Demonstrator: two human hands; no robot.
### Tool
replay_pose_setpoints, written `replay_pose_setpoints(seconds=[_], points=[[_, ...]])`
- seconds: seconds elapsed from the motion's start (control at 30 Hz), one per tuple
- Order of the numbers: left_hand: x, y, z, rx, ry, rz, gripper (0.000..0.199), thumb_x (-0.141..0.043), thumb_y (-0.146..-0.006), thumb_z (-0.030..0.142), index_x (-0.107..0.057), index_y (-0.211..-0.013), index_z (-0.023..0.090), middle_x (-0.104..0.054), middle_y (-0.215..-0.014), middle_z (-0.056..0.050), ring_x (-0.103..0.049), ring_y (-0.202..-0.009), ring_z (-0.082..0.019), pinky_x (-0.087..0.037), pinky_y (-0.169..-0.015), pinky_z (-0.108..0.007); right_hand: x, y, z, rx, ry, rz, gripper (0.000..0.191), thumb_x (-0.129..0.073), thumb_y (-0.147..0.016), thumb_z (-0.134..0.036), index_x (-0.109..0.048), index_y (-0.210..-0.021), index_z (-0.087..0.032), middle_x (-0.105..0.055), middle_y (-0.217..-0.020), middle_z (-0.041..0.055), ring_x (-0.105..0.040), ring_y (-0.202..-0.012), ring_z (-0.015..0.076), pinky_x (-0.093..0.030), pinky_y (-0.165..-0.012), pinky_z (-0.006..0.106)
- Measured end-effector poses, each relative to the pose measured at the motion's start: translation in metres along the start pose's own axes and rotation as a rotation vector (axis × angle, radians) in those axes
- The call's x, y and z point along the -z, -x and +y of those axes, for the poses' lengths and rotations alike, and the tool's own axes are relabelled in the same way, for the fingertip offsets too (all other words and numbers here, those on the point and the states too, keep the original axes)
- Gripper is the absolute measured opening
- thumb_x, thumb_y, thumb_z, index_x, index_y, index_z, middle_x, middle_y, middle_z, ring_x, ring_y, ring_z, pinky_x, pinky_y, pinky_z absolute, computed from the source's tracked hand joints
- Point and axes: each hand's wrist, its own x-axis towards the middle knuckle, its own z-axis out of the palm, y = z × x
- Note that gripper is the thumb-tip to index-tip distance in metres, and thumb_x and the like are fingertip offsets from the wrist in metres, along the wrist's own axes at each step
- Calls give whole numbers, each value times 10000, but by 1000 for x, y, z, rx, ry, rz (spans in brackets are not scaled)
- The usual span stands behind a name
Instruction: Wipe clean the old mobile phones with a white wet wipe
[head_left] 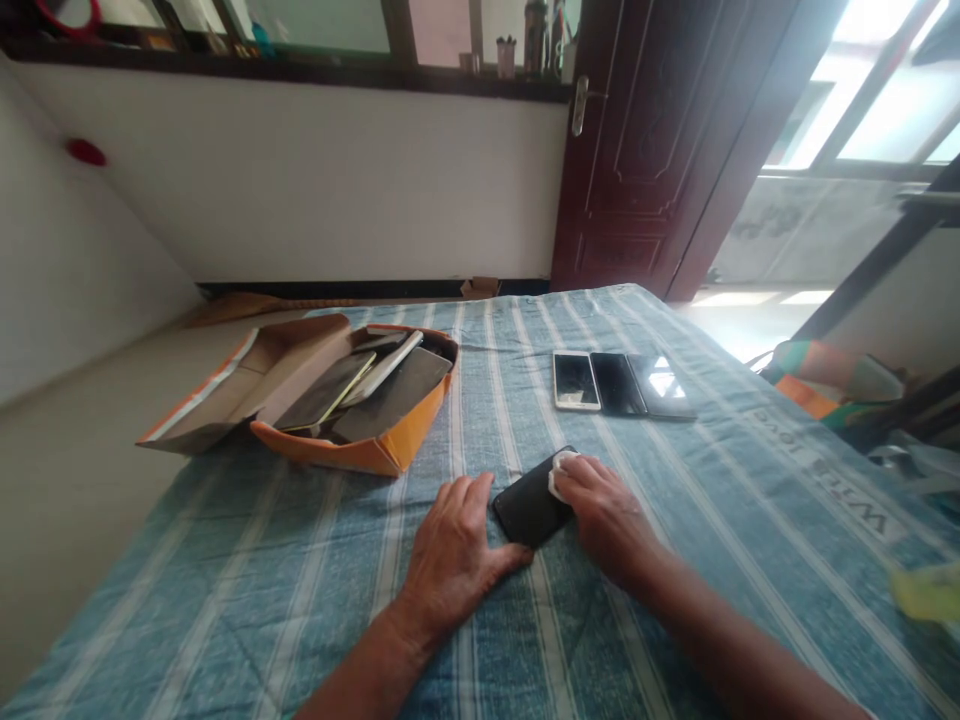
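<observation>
A black smartphone (531,502) lies at a slant on the striped blue cloth in front of me. My left hand (459,545) steadies its left end, the thumb along the near edge and the fingertips by the far left corner. My right hand (606,510) is closed around a white wipe (560,474), pressed onto the right end of the screen. Most of the wipe is hidden under the fingers. Farther off to the right, a white-framed phone (577,382), a black phone (618,384) and a glossy dark phone (661,387) lie side by side.
An orange cardboard box (405,440) with its lid folded open stands at the left, holding several phones. The striped cloth (315,600) covers the surface. A yellow item (926,592) is at the right edge. Beyond are a wall and a dark red door (645,150).
</observation>
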Motion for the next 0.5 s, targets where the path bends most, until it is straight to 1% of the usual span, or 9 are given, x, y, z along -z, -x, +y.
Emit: replay_pose_setpoints(seconds=[0.13,0.27,0.33,0.4,0.47,0.5], points=[[0,0,1,7,3,-14,653,-799,-600,376,-528,-1145,140,-606,-1011,-100,-548,-985,-293,-469,-837,-406,2,0,10,-28,20,-11,264,-403,-932,-96,-655,-954,-175,-632,-1036,79,-528,-983,217,-438,-852,324],[2,0,2,20,4,-32,640,-799,-606,366,-532,-1146,152,-599,-1026,-96,-541,-998,-289,-461,-858,-403,3,0,22,-52,61,48,279,-403,-922,-83,-667,-886,-164,-646,-960,88,-543,-927,213,-454,-819,317],[3,0,4,31,3,-45,632,-797,-610,364,-535,-1143,147,-597,-1016,-91,-540,-991,-284,-457,-862,-398,6,0,27,-68,72,120,304,-393,-915,-66,-670,-844,-171,-647,-913,85,-551,-888,202,-462,-800,310],[4,-1,5,35,-2,-54,594,-791,-615,366,-551,-1110,142,-595,-1000,-86,-538,-983,-281,-455,-859,-392,11,-1,26,-50,54,236,313,-385,-921,-67,-670,-845,-171,-641,-882,84,-554,-861,191,-469,-787,306],[4,-2,5,31,-6,-57,548,-781,-622,365,-564,-1069,135,-593,-980,-83,-537,-970,-278,-453,-850,-386,14,-1,18,24,3,348,295,-383,-938,-84,-666,-893,-155,-635,-899,92,-557,-878,191,-476,-795,313],[3,-2,4,27,-5,-56,531,-774,-631,371,-566,-1057,132,-592,-973,-83,-537,-964,-277,-452,-844,-385,13,-2,10,78,-28,378,284,-382,-945,-93,-661,-928,-144,-633,-921,98,-557,-900,195,-479,-806,322]])
